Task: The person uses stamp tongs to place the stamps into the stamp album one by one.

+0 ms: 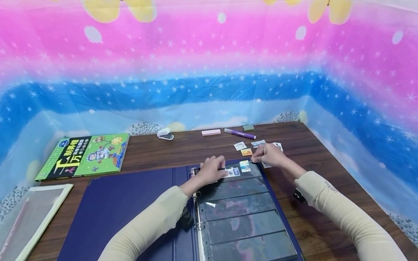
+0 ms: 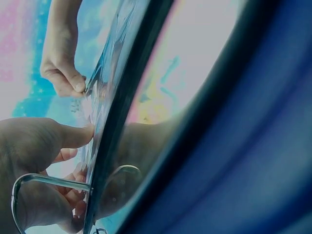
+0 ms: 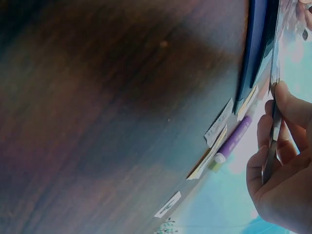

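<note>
A stamp album [image 1: 240, 203] lies spread, its dark page with clear pocket strips held by metal rings. Postage stamps [image 1: 236, 172] sit along the top strip, and a blue and yellow stamp [image 1: 245, 166] is beside them. My left hand [image 1: 211, 170] rests at the top of the page near the rings, its thumb touching the strip by the stamps. At the top right corner is my right hand [image 1: 268, 154], thumb and finger together at the page edge. In the right wrist view, slim metal tweezers [image 3: 275, 127] lie in its grip, tips by the page.
Loose stamps [image 1: 240, 145] lie beyond the album. Farther back are a purple marker [image 1: 240, 133], a pink block [image 1: 211, 132], a green eraser-like block [image 1: 248, 127] and a white stapler [image 1: 165, 133]. On the left are a green book [image 1: 94, 154] and a clear zip pouch [image 1: 34, 217].
</note>
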Demonstrator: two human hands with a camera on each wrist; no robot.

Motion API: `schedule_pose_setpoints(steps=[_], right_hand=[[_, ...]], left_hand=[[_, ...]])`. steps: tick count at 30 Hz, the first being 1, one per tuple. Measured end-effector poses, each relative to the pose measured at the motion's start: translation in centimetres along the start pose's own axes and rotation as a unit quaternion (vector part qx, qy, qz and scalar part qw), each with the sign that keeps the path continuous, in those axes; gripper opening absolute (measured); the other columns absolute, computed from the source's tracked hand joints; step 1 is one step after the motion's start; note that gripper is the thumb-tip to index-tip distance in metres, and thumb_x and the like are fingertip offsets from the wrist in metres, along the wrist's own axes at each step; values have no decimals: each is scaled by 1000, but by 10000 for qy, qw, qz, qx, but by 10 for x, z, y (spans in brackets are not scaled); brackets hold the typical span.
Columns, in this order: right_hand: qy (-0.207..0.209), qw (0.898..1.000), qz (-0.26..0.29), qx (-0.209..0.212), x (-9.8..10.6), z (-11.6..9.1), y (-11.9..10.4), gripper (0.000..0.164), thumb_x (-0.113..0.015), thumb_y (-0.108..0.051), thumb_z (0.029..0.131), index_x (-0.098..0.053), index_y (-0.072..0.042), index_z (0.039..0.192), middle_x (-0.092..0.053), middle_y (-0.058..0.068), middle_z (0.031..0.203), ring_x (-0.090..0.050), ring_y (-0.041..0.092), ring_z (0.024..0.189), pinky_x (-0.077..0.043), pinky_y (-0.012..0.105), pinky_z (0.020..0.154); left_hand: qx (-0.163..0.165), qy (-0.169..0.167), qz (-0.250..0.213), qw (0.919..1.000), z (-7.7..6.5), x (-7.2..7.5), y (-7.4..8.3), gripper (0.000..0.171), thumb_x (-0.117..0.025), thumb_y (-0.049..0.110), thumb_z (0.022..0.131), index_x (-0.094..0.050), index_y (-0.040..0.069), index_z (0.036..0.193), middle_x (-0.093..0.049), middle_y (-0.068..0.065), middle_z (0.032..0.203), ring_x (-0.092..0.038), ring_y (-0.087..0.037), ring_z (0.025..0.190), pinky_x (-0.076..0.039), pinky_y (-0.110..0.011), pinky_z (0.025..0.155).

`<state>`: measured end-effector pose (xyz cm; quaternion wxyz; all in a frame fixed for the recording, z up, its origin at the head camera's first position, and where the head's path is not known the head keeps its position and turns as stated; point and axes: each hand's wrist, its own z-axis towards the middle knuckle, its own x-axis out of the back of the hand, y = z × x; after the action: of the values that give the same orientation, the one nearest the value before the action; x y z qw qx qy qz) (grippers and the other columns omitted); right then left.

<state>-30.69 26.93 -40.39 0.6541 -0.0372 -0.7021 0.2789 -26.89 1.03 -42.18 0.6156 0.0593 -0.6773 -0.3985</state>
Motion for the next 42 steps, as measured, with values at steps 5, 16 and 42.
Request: schedule_pose_setpoints(steps=[5,16,42], right_hand=[[-343,9990,-8,300,3,8,2,7,-71,-19,80,-77,-16,81,-67,3,82,-59,18,78,-44,31,70],[-1577,9857,473,347,14,24,6,10,-70,-12,80,-76,-6,84,-69,7,80,-56,8,72,-46,26,72],[225,9963,527,-638,26,-17,43,23,-63,-22,88,-72,-8,104,-68,17,107,-55,24,78,-37,29,67]], left_hand=[[0,-32,-12,10000,1,1,-1,25,-68,21,83,-48,7,85,-40,-3,80,-35,-23,78,-18,-36,69],[145,-38,52,9999,1,-2,0,25,-69,22,82,-49,8,84,-46,-5,84,-40,-24,82,-19,-35,70],[-297,-871,1272,9876,-14,12,12,27,-62,26,88,-62,13,111,-49,-13,116,-41,-27,103,-34,-40,83]])
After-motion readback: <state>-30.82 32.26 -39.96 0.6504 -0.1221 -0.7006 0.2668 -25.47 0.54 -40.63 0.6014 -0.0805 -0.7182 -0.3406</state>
